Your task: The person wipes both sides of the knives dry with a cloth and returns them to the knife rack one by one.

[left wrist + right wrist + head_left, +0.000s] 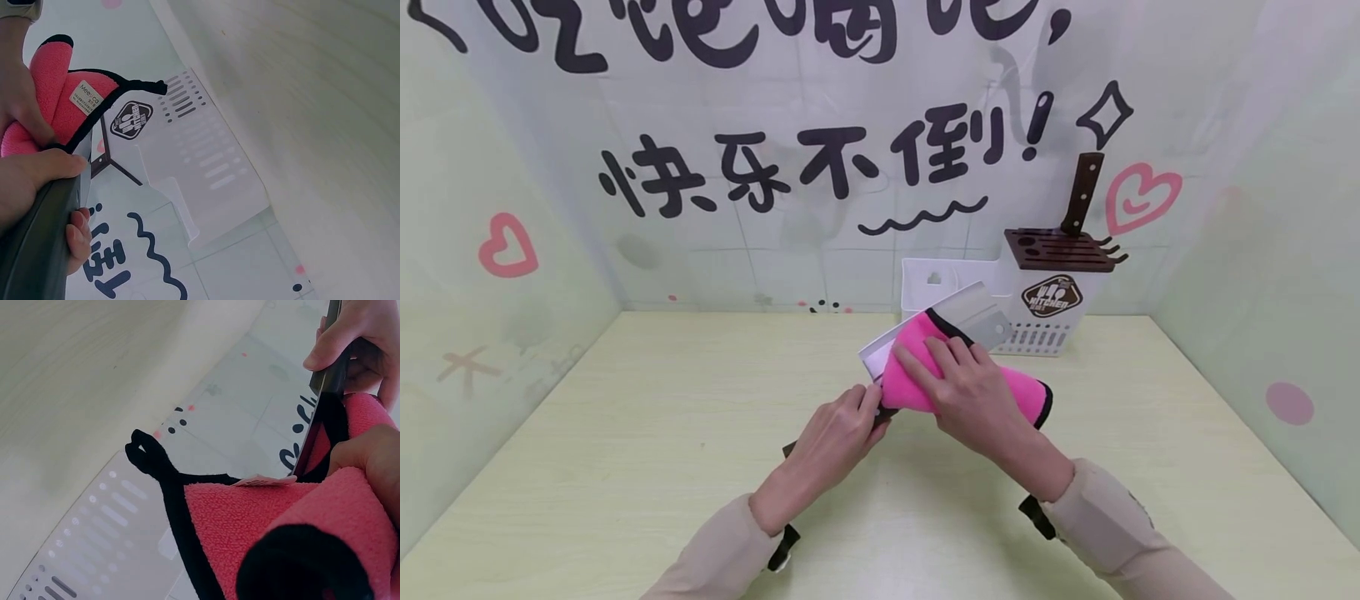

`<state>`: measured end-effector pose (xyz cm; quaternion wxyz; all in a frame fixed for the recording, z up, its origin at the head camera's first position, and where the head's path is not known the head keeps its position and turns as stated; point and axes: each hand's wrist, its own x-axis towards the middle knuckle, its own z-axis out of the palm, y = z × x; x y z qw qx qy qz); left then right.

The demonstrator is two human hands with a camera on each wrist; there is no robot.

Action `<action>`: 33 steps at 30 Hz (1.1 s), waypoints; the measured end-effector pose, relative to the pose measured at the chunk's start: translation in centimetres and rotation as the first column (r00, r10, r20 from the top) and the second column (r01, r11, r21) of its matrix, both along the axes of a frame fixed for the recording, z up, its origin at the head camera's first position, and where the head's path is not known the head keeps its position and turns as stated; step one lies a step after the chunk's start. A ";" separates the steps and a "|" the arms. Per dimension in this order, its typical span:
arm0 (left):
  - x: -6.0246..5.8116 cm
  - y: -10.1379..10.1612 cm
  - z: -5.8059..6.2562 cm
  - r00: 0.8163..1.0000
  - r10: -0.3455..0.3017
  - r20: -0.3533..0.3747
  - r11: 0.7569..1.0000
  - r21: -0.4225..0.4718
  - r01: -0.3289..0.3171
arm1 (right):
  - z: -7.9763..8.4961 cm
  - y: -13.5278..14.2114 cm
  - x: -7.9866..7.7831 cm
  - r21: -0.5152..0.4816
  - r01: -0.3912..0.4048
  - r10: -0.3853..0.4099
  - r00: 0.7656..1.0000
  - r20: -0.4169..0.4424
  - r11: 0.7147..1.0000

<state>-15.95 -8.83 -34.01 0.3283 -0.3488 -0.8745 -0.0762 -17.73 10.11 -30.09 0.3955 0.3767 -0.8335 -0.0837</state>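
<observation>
My left hand (838,433) grips the dark handle (39,240) of a cleaver with a broad, shiny blade (973,302). The blade points up and to the right above the table, with a small hole near its far corner. A pink cloth (912,348) with black edging is folded over the blade's middle, and my right hand (970,390) holds it there, fingers spread across it. In the right wrist view, the cloth (237,519) shows a black hanging loop. A white label (86,97) appears on it in the left wrist view. Part of the blade is hidden under the cloth.
Behind the blade, a white knife holder (1051,333) with a brown slotted top stands against the back wall. One brown-handled knife (1082,192) sits in it. The pale wooden table (647,433) meets walls covered with printed lettering and hearts.
</observation>
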 end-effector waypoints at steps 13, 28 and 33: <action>0.2 0.0 0.0 1.000 -0.002 -0.030 1.000 -0.002 0.002 | 0.0 0.0 -0.3 -0.010 -0.037 0.036 0.998 -0.057 0.999; 0.5 0.0 -0.1 0.998 0.022 -0.052 0.999 -0.023 -0.023 | 0.2 1.2 -1.1 -0.038 0.030 -0.030 1.000 -0.004 0.999; 0.5 -0.1 -0.2 0.998 0.032 -0.060 0.999 -0.032 -0.034 | 0.3 1.9 -1.5 -0.063 0.043 -0.043 0.999 0.015 0.997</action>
